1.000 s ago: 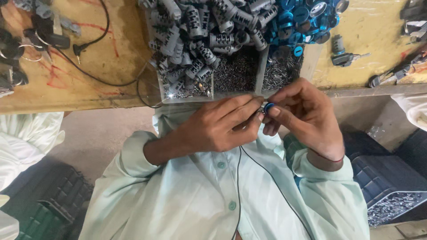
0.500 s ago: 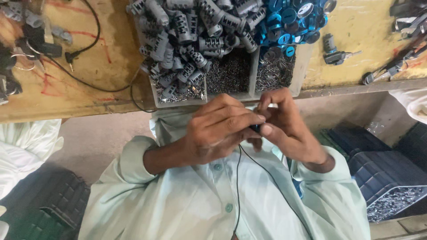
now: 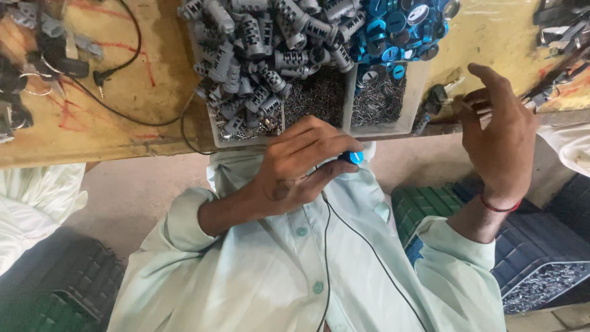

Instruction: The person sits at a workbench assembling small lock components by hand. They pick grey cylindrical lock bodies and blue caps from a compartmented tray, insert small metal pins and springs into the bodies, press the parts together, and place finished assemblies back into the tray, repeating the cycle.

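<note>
Nearest us, low in the frame, we see a pale green buttoned shirt (image 3: 295,276) with a thin black cord (image 3: 369,252) running down it. Just above, at centre, our left hand (image 3: 295,166) pinches a small blue cap (image 3: 353,157) between thumb and fingertips, its grip closed on it, held in the air over the lap below the surface edge. The cap looks smooth, round and glossy; we judge it could slip from so slight a pinch and drop to the floor or into the dark ribbed crates (image 3: 541,246) at lower right.

Our right hand (image 3: 501,135), at the right of the frame, is spread open and empty, fingers near a key (image 3: 437,97) at the surface edge; a careless sweep could knock it off.

Farther up, on the worn yellow surface (image 3: 123,117), a divided tray (image 3: 344,126) holds small dull metal pins, with ridged grey cylinders (image 3: 258,43) heaped over it and blue caps (image 3: 393,31) at upper right. The heap sits high, and we judge a bump could spill it.
</note>
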A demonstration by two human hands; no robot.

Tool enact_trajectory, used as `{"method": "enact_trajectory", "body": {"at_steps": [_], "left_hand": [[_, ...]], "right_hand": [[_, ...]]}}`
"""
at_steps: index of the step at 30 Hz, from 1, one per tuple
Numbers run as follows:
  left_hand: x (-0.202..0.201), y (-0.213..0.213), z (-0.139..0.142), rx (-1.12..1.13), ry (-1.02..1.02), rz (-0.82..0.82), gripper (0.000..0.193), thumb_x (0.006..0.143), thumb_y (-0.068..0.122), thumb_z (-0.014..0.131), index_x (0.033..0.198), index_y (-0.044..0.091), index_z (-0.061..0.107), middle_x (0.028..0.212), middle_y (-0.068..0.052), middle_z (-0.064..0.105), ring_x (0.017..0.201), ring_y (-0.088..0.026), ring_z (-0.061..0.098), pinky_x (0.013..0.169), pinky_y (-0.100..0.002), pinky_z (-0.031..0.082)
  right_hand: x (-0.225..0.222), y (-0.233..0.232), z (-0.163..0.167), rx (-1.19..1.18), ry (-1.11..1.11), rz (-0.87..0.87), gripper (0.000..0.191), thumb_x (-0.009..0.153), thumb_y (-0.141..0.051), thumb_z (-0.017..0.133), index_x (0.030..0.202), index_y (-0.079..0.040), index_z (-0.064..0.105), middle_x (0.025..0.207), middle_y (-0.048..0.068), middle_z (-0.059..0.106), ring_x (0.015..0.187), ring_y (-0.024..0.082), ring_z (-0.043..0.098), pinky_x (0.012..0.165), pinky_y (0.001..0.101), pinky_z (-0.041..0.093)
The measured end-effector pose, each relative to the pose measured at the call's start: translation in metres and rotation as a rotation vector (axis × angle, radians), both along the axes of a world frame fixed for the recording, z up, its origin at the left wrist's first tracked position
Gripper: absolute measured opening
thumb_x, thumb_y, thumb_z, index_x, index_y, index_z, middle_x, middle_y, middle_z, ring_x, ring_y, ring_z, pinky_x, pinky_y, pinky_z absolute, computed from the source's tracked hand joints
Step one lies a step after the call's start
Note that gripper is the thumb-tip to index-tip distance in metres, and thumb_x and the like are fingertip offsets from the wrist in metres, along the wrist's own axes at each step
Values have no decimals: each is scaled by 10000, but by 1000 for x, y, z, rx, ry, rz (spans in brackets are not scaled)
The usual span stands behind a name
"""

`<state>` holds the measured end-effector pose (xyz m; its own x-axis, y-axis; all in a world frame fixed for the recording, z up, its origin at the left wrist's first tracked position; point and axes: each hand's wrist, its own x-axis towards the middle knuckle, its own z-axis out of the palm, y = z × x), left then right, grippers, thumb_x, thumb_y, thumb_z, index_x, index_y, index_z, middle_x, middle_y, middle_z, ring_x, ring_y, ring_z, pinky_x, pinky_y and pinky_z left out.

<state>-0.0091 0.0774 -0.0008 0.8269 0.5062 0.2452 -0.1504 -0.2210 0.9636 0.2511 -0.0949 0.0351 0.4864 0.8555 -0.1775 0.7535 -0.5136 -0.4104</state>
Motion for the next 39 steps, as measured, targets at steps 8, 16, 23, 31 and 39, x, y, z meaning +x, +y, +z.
{"method": "enact_trajectory", "body": {"at_steps": [8, 16, 23, 31, 39], "left_hand": [[0, 2, 1, -4, 36, -23, 374, 871, 28, 867, 1188, 50, 670, 1078, -70, 713, 1000, -246, 687, 845, -339, 557], [2, 0, 4, -12, 47, -49, 378, 863, 33, 873, 1185, 40, 675, 1051, -70, 706, 964, -234, 678, 849, -351, 556], [-1, -2, 2, -31, 39, -34, 377, 909, 0, 836, 1230, 43, 642, 1122, -78, 706, 1042, -246, 705, 871, -336, 578], [-1, -14, 3, 81, 33, -37, 409, 961, -52, 774, 1317, -28, 575, 1180, -146, 680, 1055, -301, 701, 878, -379, 583], [-14, -20, -5, -92, 87, 49, 349, 945, 6, 779, 1261, -4, 630, 1181, -136, 711, 1030, -268, 724, 885, -360, 596]], "right_hand": [[-19, 12, 1, 43, -103, 136, 320, 890, 79, 776, 1178, 41, 641, 1100, 187, 592, 933, 341, 645, 767, 407, 532], [1, -5, -8, 49, -41, 34, 299, 998, 83, 850, 1094, 27, 572, 1068, 173, 627, 863, 255, 671, 745, 322, 525], [8, -14, -13, 262, 676, -441, 262, 1064, 2, 705, 1270, 32, 546, 952, 82, 657, 784, 120, 662, 732, 219, 546], [-109, -1, -10, 740, 717, -288, 418, 1053, 67, 715, 1290, -33, 386, 982, 127, 630, 758, 177, 700, 634, 258, 606], [-106, -2, -10, 140, 305, 196, 702, 765, 17, 848, 1362, -119, 505, 1015, 191, 683, 811, 312, 736, 682, 393, 584]]}}
